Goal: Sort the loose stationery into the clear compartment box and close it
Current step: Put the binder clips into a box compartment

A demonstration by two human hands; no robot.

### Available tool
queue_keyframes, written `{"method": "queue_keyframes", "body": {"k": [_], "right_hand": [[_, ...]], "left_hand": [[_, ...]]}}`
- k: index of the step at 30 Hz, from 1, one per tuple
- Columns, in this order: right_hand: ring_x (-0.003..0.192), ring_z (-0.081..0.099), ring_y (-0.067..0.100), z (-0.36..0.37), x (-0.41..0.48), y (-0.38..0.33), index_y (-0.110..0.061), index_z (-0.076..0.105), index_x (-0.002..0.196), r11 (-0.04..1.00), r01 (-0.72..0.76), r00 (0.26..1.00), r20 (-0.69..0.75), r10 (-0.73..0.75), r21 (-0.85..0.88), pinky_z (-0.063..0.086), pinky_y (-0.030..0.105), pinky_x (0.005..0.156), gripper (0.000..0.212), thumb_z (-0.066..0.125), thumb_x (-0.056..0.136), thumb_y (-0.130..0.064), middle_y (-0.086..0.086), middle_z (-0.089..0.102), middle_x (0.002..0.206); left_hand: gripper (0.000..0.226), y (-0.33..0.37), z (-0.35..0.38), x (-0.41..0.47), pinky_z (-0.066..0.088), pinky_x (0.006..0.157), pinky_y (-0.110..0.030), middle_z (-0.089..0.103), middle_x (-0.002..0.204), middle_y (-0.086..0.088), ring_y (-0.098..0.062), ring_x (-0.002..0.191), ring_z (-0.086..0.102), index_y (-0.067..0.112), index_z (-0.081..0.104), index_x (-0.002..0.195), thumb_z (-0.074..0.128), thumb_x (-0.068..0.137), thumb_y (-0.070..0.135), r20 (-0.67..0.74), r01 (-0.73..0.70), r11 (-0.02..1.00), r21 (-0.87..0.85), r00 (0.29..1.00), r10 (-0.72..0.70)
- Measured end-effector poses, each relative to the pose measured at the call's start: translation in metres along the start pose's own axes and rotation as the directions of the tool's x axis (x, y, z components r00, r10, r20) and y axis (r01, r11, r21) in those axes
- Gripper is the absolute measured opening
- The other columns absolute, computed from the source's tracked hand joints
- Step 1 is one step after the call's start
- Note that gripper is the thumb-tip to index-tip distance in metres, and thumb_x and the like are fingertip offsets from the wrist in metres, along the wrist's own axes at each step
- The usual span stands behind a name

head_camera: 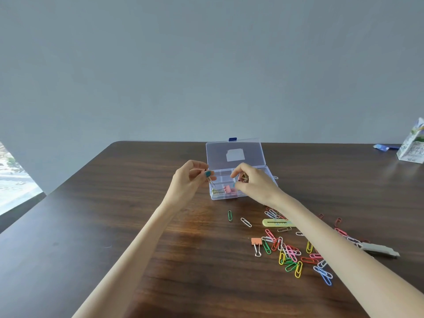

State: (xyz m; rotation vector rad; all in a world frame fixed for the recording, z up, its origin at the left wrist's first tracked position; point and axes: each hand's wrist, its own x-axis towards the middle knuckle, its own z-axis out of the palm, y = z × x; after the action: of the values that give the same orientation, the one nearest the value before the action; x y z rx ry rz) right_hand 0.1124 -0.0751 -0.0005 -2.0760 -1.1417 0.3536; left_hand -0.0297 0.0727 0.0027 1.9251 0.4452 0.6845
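Observation:
The clear compartment box (223, 196) stands on the table with its lid (235, 154) raised. A pink binder clip (227, 188) lies in a front compartment. My left hand (190, 180) holds a teal binder clip (208, 174) by the box's left edge. My right hand (254, 182) hovers over the box, pinching a small gold-and-dark clip (243, 176). Loose coloured paper clips (291, 253) lie scattered on the near right, with an orange binder clip (256, 244) and a pale yellow-green flat piece (275, 223).
A dark wooden table (114, 226) carries everything. A grey staple strip (378, 249) lies at the right. A carton (413, 145) and a blue wrapper (383, 147) sit at the far right. A window (13, 180) is at the left.

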Motion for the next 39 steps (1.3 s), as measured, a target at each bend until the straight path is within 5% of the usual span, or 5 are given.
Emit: {"method": "queue_keyframes", "body": {"k": [7, 13, 24, 30, 39], "right_hand": [[0.090, 0.050, 0.011, -0.009, 0.002, 0.000, -0.015, 0.054, 0.113, 0.995, -0.036, 0.999, -0.015, 0.038, 0.091, 0.037, 0.022, 0.071, 0.019, 0.044, 0.096, -0.013, -0.007, 0.050, 0.098], [0.071, 0.055, 0.016, -0.011, 0.006, 0.006, -0.012, 0.047, 0.109, 0.999, -0.005, 0.998, -0.068, 0.008, 0.042, 0.043, 0.025, 0.056, 0.015, 0.043, 0.100, -0.022, 0.002, 0.057, 0.096], [0.055, 0.048, 0.008, -0.014, 0.022, 0.010, -0.018, 0.051, 0.083, 0.987, -0.035, 0.963, -0.269, -0.009, -0.157, 0.033, 0.024, 0.053, 0.023, 0.057, 0.091, -0.039, -0.005, 0.060, 0.069], [0.061, 0.050, 0.015, -0.015, 0.031, 0.015, -0.011, 0.051, 0.105, 0.979, -0.102, 0.984, -0.161, 0.073, -0.177, 0.033, 0.028, 0.052, 0.022, 0.037, 0.101, -0.029, 0.002, 0.058, 0.079], [0.059, 0.049, 0.015, 0.001, 0.038, 0.000, -0.010, 0.038, 0.109, 0.967, -0.122, 0.992, -0.064, 0.110, -0.225, 0.034, 0.030, 0.050, 0.019, 0.032, 0.101, -0.026, 0.002, 0.055, 0.077]], "left_hand": [[0.014, 0.001, 0.014, 0.005, 0.052, 0.067, -0.018, 0.074, 0.078, 0.003, -0.007, 0.073, 0.067, 0.013, 0.071, 0.086, 0.071, 0.085, 0.026, -0.146, 0.062, 0.990, 0.124, 0.988, -0.043], [0.021, -0.003, 0.026, 0.013, 0.040, 0.059, -0.022, 0.068, 0.067, 0.007, -0.007, 0.061, 0.052, 0.015, 0.074, 0.083, 0.069, 0.085, 0.035, -0.214, 0.179, 0.973, 0.149, 0.966, -0.144], [0.021, -0.017, 0.043, 0.025, 0.042, 0.067, -0.030, 0.067, 0.084, 0.005, -0.018, 0.080, 0.060, 0.015, 0.061, 0.088, 0.061, 0.084, 0.036, -0.264, 0.289, 0.881, 0.375, 0.944, -0.198], [0.015, -0.019, 0.045, 0.029, 0.039, 0.068, -0.029, 0.066, 0.092, 0.001, -0.022, 0.082, 0.057, 0.016, 0.058, 0.090, 0.060, 0.085, 0.029, -0.251, 0.255, 0.821, 0.512, 0.958, -0.141], [0.025, -0.025, 0.039, 0.033, 0.046, 0.075, -0.032, 0.062, 0.095, 0.003, -0.021, 0.091, 0.058, 0.017, 0.056, 0.101, 0.063, 0.078, 0.024, -0.186, 0.328, 0.858, 0.396, 0.943, -0.275]]}}
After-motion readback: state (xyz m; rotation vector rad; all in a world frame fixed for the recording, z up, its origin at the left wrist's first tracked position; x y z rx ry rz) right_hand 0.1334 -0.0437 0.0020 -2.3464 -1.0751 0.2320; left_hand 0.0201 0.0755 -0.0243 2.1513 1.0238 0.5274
